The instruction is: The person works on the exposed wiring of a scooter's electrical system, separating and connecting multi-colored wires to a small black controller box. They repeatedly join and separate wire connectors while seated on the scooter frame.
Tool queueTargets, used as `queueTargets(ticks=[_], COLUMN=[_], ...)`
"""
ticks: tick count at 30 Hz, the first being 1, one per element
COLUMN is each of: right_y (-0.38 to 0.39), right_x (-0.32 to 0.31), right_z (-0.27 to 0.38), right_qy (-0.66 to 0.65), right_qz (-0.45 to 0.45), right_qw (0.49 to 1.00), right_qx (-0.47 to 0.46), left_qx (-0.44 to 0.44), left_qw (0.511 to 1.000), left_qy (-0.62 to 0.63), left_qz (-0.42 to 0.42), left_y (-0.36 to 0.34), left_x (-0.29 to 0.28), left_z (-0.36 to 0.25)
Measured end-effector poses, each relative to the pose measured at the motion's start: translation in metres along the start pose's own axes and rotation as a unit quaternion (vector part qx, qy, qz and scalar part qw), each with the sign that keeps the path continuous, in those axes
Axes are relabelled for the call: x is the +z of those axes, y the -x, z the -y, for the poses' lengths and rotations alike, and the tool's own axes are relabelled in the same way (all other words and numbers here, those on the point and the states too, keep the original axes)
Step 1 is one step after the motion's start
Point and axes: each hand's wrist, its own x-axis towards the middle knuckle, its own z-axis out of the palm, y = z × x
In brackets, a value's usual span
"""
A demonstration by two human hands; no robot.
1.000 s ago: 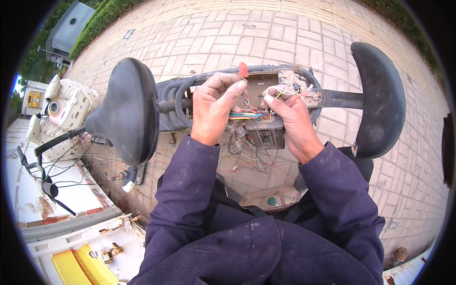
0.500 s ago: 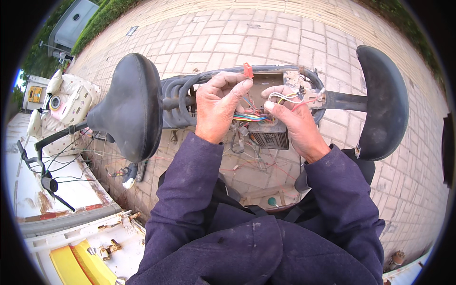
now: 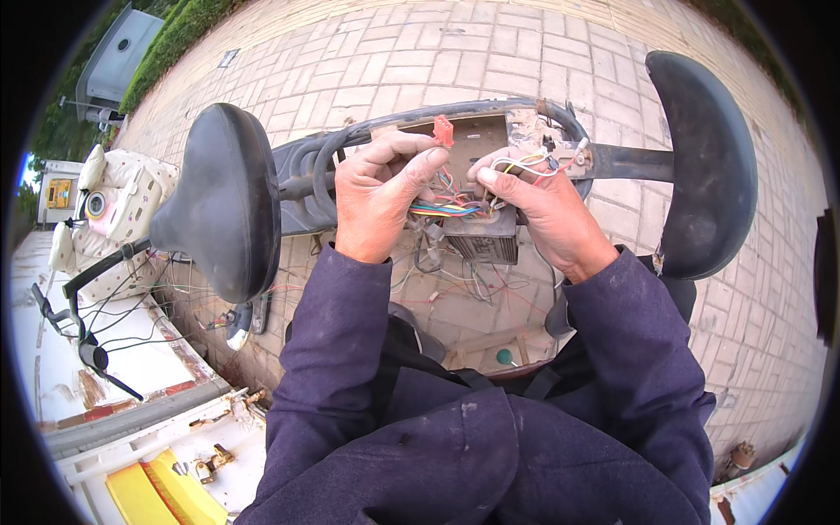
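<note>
Wires (image 3: 442,208), a multicoloured bundle, stretched between both hands just above a dark ribbed box (image 3: 479,241), at the opened middle of a scooter handlebar (image 3: 490,131). Nearest: dark blue jacket sleeves (image 3: 332,350) rising from the lower edge. Left hand (image 3: 378,199) curled, thumb and fingertips pinched on the bundle's left end. Right hand (image 3: 547,214) closed in a pinch on the right end, white and yellow strands looping over its fingers. Red connector (image 3: 444,130) standing just above the left fingertips, against the exposed backing plate. Loose thin wiring (image 3: 437,280) hanging slack below the box. Black mirrors out on either side: left mirror (image 3: 223,201) close beside the left wrist, right mirror (image 3: 703,162) well apart from the right hand, joined to the bar by a dark stem. Left of it all, white bodywork (image 3: 114,210) with trailing cables and a yellow panel (image 3: 144,494) at the lower edge. Beyond and all around, brick paving (image 3: 367,61), open ahead and to the right; green hedge (image 3: 188,22) and a grey cabinet (image 3: 118,61) at the far left corner.
</note>
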Motion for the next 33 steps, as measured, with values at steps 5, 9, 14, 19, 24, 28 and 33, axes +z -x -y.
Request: queueTargets(ticks=[5,9,14,19,24,28,33], right_y=[0.003,0.003,0.003,0.004,0.001,0.0,0.0], right_x=[0.0,0.002,0.004,0.003,0.007,0.009,0.012], right_z=[0.002,0.006,0.009,0.011,0.001,-0.005,-0.005], right_qy=[-0.03,0.001,0.017,0.015,-0.007,0.004,0.02], right_qz=[0.017,0.011,0.016,0.019,-0.02,-0.037,-0.02], right_qw=[0.999,1.0,1.0,1.0,0.999,0.998,0.997], right_qx=[0.026,0.019,0.008,0.017,-0.029,-0.049,-0.077], left_qx=[-0.014,-0.016,-0.029,-0.038,-0.041,-0.019,-0.009], left_qw=[1.0,0.999,0.998,0.998,0.998,0.997,0.995], left_qy=[0.019,0.017,0.039,0.026,0.037,0.048,0.066], left_qz=[-0.014,-0.024,-0.036,-0.047,-0.041,-0.061,-0.068], left_y=[0.003,0.003,0.0,-0.001,-0.001,0.001,0.003], left_x=[-0.003,-0.006,-0.007,-0.006,-0.004,0.0,0.0], left_z=[0.002,0.003,0.004,0.004,0.005,0.009,0.01])
